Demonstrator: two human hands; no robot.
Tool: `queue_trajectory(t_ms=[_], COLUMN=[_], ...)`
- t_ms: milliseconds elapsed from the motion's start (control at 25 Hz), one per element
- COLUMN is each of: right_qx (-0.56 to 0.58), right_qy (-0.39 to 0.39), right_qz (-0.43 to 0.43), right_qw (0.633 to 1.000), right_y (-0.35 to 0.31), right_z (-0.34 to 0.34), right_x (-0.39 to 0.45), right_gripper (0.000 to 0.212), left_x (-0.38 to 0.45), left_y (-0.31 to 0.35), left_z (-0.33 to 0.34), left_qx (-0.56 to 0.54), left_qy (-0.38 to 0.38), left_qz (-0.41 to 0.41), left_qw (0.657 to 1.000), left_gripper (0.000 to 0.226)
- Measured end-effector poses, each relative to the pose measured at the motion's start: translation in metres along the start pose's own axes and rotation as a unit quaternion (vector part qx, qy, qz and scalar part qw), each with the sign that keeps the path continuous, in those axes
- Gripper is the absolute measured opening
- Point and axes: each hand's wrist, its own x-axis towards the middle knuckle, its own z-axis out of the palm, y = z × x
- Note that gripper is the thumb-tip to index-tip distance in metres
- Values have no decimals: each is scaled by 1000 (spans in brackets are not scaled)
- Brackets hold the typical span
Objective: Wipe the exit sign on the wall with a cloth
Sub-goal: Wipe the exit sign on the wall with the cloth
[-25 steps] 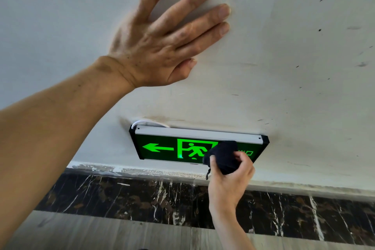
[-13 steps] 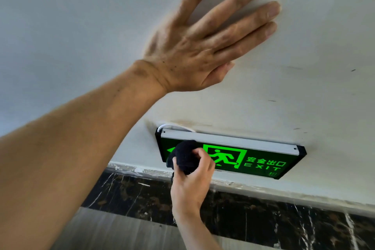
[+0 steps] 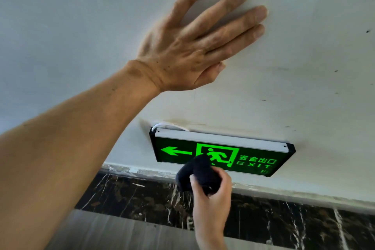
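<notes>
A green lit exit sign (image 3: 249, 156) with a silver top rail hangs low on the white wall (image 3: 81, 26). It shows a left arrow, a running figure and the word EXIT. My right hand (image 3: 211, 199) grips a balled dark cloth (image 3: 197, 172) against the sign's lower edge, under the running figure. The cloth covers part of the bottom rim. My left hand (image 3: 194, 46) lies flat on the wall above the sign, fingers spread, holding nothing.
A white cable (image 3: 168, 125) loops out behind the sign's top left corner. Below the wall runs a black marble skirting (image 3: 142, 195) with white veins, then a grey wood-look floor (image 3: 121, 231). Small dark specks dot the wall at right.
My right hand has carried the cloth from the sign's right part to its left end, then back to the middle bottom edge. The view has shifted; my left hand stays flat on the wall.
</notes>
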Motion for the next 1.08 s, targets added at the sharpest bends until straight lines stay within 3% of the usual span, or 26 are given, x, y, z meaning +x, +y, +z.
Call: queue_trajectory(t_ms=[160, 320, 1080], right_qx=[-40, -30, -69], right_qy=[129, 178, 38], right_qz=[58, 41, -33], right_qw=[989, 983, 996], right_y=[32, 42, 14], right_z=[-89, -123, 24], right_x=[40, 71, 22], right_gripper=[58, 60, 61], left_x=[-2, -3, -3], left_y=[-2, -2, -2], left_z=[1, 0, 1], left_qx=[23, 30, 20], left_qy=[2, 4, 3], left_qz=[2, 4, 0], left_qw=[1000, 1000, 1000], left_gripper=[70, 69, 68])
